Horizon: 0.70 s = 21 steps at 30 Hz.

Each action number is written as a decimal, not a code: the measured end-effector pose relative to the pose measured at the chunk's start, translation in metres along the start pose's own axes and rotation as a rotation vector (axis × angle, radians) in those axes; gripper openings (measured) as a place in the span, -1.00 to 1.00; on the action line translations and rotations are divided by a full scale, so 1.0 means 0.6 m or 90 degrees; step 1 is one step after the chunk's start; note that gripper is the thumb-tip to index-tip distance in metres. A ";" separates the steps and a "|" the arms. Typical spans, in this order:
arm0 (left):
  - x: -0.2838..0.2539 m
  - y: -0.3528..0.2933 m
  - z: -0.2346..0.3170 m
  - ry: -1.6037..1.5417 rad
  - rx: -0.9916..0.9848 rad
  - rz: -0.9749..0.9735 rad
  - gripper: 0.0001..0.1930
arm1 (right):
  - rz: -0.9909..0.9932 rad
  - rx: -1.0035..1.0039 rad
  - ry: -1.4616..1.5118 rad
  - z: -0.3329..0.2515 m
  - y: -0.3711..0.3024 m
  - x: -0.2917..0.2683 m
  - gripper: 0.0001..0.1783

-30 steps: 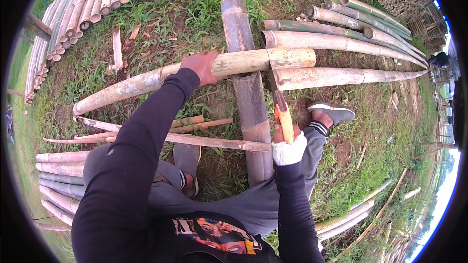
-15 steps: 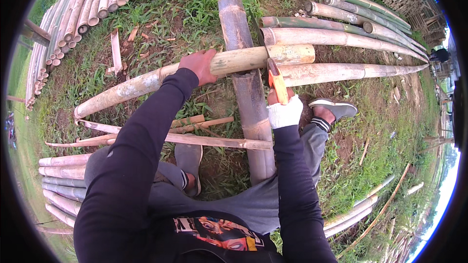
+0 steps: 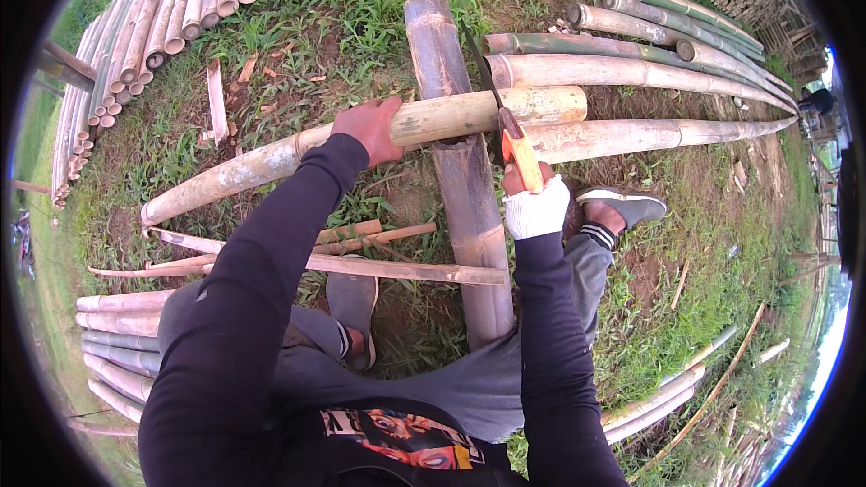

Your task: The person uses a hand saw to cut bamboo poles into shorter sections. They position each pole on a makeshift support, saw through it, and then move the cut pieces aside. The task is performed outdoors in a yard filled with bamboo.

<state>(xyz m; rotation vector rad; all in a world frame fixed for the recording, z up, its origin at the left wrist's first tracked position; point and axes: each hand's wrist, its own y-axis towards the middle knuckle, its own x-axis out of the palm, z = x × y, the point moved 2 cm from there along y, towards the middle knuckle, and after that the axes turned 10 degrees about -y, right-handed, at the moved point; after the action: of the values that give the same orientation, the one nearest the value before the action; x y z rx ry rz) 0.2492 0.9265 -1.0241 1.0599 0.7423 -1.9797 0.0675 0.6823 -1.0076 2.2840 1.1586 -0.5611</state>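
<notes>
My left hand is closed over a pale bamboo pole, which slants down to the ground at the left. Crosswise beneath it lies a thick dark bamboo log that bears its weight. My right hand, in a white cuff, grips the orange handle of a hand saw. The saw's dark blade rests against the pole to the right of the log, near the pole's right end. How deep the blade sits in the bamboo cannot be seen.
Cut bamboo poles lie in a row at upper left, and longer poles spread at upper right. Split bamboo strips cross the log's lower part near my shoes. More poles lie at lower left.
My right hand has drawn the saw slightly back toward me and to the right. My left hand keeps its hold on the pole.
</notes>
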 end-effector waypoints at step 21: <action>-0.004 0.086 -0.097 -0.159 0.088 -0.177 -0.05 | 0.027 -0.016 -0.136 -0.035 -0.177 -0.098 -0.75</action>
<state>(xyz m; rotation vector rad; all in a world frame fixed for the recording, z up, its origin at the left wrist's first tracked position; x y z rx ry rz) 0.3173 0.9437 -1.0570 0.7987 0.6511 -2.3772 -0.0496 0.7124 -0.9846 2.1611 1.0055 -0.7486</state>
